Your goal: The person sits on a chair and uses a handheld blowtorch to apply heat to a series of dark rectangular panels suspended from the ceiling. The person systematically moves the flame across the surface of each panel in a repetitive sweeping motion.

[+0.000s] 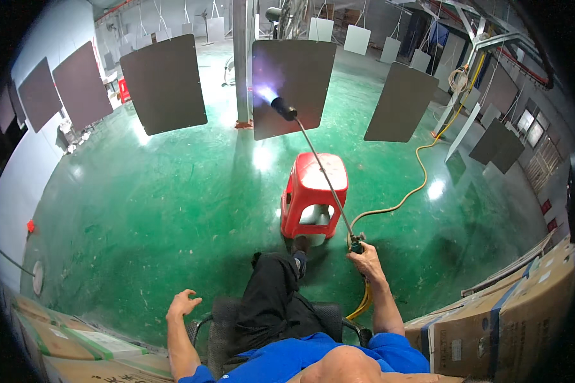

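My right hand (365,258) grips the handle of a long thin gas torch (319,167), whose black nozzle (283,108) throws a bluish flame onto a dark hanging panel (292,87) straight ahead. A yellow hose (421,172) runs from the handle across the floor to the right. My left hand (183,303) hovers open with fingers spread over the left armrest of the dark chair (223,329) I sit in, holding nothing. My crossed legs in black trousers (276,297) stretch toward a red plastic stool (314,195).
More dark panels hang in a row, one at left (164,83) and one at right (401,102), with others along both sides. Cardboard boxes stand at lower right (524,306) and lower left (70,348). The floor (160,204) is glossy green.
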Motion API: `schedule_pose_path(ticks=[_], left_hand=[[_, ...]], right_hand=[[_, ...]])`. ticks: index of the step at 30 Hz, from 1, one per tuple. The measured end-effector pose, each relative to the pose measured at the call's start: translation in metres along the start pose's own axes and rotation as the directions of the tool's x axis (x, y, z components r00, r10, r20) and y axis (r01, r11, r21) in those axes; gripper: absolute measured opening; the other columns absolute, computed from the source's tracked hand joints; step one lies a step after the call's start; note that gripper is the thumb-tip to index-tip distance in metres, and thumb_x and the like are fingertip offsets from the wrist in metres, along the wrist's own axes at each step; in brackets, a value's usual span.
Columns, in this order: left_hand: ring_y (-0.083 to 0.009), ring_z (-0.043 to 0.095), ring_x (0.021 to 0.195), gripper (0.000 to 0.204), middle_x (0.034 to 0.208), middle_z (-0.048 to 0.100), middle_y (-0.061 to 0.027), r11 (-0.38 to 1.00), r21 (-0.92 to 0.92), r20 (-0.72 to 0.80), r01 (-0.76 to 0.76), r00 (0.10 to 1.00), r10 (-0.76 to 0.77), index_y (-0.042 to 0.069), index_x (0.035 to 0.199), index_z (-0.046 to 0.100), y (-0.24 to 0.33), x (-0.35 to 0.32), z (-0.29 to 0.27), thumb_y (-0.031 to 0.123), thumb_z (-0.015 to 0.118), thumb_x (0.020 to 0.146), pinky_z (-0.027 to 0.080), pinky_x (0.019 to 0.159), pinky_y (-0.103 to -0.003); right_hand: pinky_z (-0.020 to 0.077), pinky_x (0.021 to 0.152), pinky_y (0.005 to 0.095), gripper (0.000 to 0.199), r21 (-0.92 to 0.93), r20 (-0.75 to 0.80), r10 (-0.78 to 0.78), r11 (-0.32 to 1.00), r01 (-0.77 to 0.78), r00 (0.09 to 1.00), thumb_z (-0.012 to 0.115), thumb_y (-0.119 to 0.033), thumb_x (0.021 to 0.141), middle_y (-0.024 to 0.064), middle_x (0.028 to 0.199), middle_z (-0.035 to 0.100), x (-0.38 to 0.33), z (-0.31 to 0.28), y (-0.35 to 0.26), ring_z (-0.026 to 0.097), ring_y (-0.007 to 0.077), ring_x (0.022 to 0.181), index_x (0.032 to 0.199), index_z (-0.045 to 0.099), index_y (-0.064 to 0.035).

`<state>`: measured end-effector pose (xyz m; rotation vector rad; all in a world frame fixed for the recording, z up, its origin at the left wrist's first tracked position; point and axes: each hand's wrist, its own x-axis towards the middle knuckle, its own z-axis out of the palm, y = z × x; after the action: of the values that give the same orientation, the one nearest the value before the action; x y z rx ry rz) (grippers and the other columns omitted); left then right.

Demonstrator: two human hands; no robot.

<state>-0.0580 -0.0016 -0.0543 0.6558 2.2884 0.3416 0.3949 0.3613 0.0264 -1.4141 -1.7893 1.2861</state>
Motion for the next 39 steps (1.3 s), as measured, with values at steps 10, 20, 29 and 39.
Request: schedule_pose_path(ticks=[10, 20, 29, 39], left_hand=[[-0.0286, 0.067, 0.098, 0.058, 0.106, 0.069, -0.0155, 1.0, 0.023, -0.007, 0.008, 1.0, -0.008, 0.006, 0.124, 0.061, -0.001, -0.002, 0.002, 0.039, 0.074, 0.078, 0.052, 0.087, -0.039], [-0.0289, 0.067, 0.098, 0.057, 0.102, 0.07, -0.0156, 0.992, 0.101, 0.002, -0.074, 0.997, 0.074, 0.005, 0.124, 0.06, 0.028, -0.014, 0.003, 0.037, 0.073, 0.079, 0.052, 0.086, -0.04], [-0.0336, 0.064, 0.104, 0.052, 0.109, 0.067, -0.0192, 0.921, 0.109, -0.004, -0.374, 0.926, 0.376, 0.006, 0.12, 0.062, 0.088, 0.007, 0.053, 0.038, 0.072, 0.079, 0.05, 0.091, -0.041], [-0.0281, 0.039, 0.13, 0.046, 0.127, 0.056, -0.006, 0.974, 0.174, -0.228, -0.142, 0.957, 0.181, 0.016, 0.11, 0.069, 0.036, 0.036, 0.155, 0.051, 0.066, 0.081, 0.033, 0.102, -0.055]], right_hand=[[0.0373, 0.047, 0.0282, 0.019, -0.144, -0.007, 0.066, 0.987, -0.066, 0.998, 0.07, -0.015, 0.072, -0.0013, 0.06, 0.052, -0.004, 0.003, 0.059, 0.047, 0.0086, 0.052, 0.084, 0.061, -0.0024], [0.0392, 0.049, 0.0295, 0.024, -0.143, -0.168, 0.099, 0.982, -0.123, 0.981, 0.07, -0.019, 0.068, 0.0005, 0.062, 0.052, -0.01, -0.006, 0.08, 0.048, 0.0098, 0.053, 0.08, 0.06, -0.0012], [0.041, 0.051, 0.0274, 0.021, 0.104, -0.318, 0.145, 0.988, -0.118, 0.937, 0.071, -0.014, 0.07, -0.0004, 0.063, 0.055, -0.027, -0.031, 0.08, 0.051, 0.0097, 0.054, 0.085, 0.063, -0.0026], [0.0371, 0.038, 0.0258, 0.014, 0.295, -0.444, 0.094, 0.955, 0.046, 0.891, 0.071, -0.009, 0.076, -0.0007, 0.057, 0.053, -0.011, -0.073, 0.011, 0.047, 0.0092, 0.041, 0.085, 0.06, -0.0057]])
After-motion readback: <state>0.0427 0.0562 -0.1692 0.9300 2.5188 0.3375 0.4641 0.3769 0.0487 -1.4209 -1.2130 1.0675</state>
